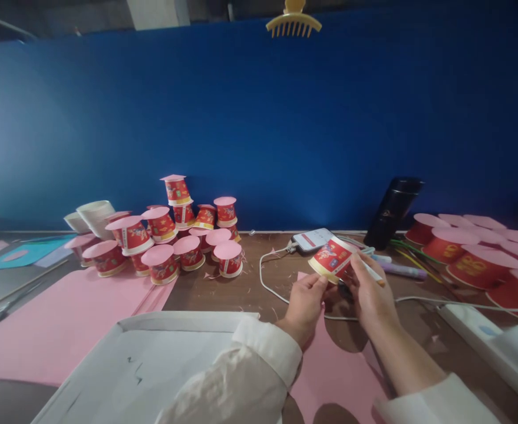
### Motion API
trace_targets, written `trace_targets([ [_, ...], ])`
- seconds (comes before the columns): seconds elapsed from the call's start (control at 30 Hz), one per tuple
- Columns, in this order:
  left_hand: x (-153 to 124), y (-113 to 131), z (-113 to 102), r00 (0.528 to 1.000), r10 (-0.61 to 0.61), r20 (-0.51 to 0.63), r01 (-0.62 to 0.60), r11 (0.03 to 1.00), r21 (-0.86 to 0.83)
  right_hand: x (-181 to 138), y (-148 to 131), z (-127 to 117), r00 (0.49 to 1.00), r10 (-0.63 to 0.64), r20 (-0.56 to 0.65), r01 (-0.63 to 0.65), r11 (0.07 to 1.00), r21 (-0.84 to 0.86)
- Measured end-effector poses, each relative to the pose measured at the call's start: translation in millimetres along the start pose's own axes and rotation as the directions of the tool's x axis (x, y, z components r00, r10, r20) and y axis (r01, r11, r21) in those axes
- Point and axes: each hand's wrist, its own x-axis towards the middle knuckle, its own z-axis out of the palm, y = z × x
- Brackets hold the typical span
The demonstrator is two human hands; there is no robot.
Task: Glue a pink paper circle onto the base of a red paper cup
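A red patterned paper cup [332,258] is tilted between my hands, its gold-edged rim toward the lower left. My left hand [305,303] is closed on the rim side, fingertips pinching it from below. My right hand [371,294] is closed around the other end, partly hiding it, with a thin white pen-like stick [377,275] across its fingers; its exact kind cannot be told. Beneath my hands lies a pink paper sheet [333,368] with round cut-outs.
Upside-down red cups topped with pink paper [159,265] stand stacked at left; larger red tubs [484,268] stand at right. A phone [312,240] with a cable, a black bottle [393,212], a white power strip [484,341] and a white box lid [152,365] surround my hands.
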Motion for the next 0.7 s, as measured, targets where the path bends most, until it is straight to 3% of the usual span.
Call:
trace_targets([
  [0.13,2.5,-5.8,-3.1,0.999,0.037,-0.013,-0.036,0.997,0.064,-0.8,-5.0,3.8,0.999,0.035,-0.003,-0.035,0.997,0.066],
  [0.27,0.8,-5.4,-5.3,0.999,0.047,-0.017,-0.041,0.969,0.242,1.5,-7.7,5.8,0.997,0.071,-0.03,-0.066,0.985,0.157],
  [0.43,-5.8,-0.5,-3.7,0.984,0.166,0.071,-0.179,0.852,0.492,7.2,-1.9,2.5,0.992,0.119,-0.035,-0.108,0.965,0.238],
  [0.57,-10.9,1.4,-2.3,0.953,0.253,0.164,-0.301,0.747,0.593,11.2,2.1,-1.0,0.988,0.156,-0.004,-0.15,0.956,0.252],
  [0.7,-13.4,2.7,-1.4,0.939,0.282,0.197,-0.341,0.682,0.648,14.9,3.2,-5.6,0.981,0.184,0.067,-0.195,0.945,0.262],
])
